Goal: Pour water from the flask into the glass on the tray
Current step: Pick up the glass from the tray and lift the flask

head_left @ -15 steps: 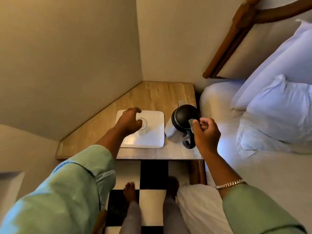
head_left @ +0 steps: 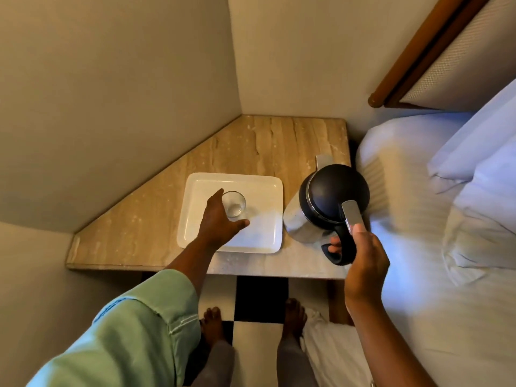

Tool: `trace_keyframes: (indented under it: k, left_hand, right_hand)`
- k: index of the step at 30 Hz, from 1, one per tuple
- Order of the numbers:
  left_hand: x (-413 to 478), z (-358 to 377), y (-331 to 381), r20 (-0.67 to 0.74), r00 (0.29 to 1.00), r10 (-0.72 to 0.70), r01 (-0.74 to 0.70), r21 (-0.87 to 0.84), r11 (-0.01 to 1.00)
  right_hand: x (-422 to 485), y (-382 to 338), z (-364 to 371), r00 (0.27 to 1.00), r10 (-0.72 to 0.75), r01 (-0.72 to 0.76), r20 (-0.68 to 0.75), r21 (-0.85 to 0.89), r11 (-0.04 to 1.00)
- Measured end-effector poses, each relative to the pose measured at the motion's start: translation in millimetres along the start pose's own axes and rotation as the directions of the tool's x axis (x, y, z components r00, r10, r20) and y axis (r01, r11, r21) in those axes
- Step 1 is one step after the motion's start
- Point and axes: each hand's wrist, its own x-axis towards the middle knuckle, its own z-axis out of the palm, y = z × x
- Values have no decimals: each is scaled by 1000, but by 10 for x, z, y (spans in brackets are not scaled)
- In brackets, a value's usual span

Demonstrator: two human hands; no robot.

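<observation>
A clear glass (head_left: pixel 235 203) stands upright on a white square tray (head_left: pixel 262 230) on the wooden bedside table. My left hand (head_left: pixel 216 219) curls around the glass's left side, thumb at its near side. To the right of the tray stands a steel flask (head_left: pixel 332 196) with a black domed lid and black handle. My right hand (head_left: pixel 363 258) grips that handle, thumb on the silver lever. The flask rests on the table, leaning slightly.
The table (head_left: pixel 279 141) fits into a wall corner; walls close in at left and back. A bed (head_left: pixel 418 219) with white pillows presses against the table's right edge. My bare feet stand on a black-and-white tiled floor (head_left: pixel 259 300) below.
My left hand has slid off the top of the glass to its left side, uncovering the rim. My right hand has settled lower around the flask handle.
</observation>
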Motion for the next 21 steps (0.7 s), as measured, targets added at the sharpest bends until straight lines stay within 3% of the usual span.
trace_keyframes:
  k: [6, 15, 18, 21]
  left_hand:
    - [48, 229, -103, -215, 976, 37, -62, -106, 992]
    - [-106, -122, 262, -233, 946, 227, -251, -79, 965]
    - [-178, -301, 420, -195, 934, 299, -313, -45, 949]
    - [-251, -454, 589, -186, 929, 321, -334, -43, 941]
  right_hand:
    - [72, 105, -32, 991, 47, -39, 129, -64, 997]
    - [192, -67, 117, 992, 117, -119, -50, -44, 992]
    - [314, -184, 67, 998, 23, -29, -55, -120, 992]
    - [384, -379, 1, 997, -67, 73, 34, -242, 968]
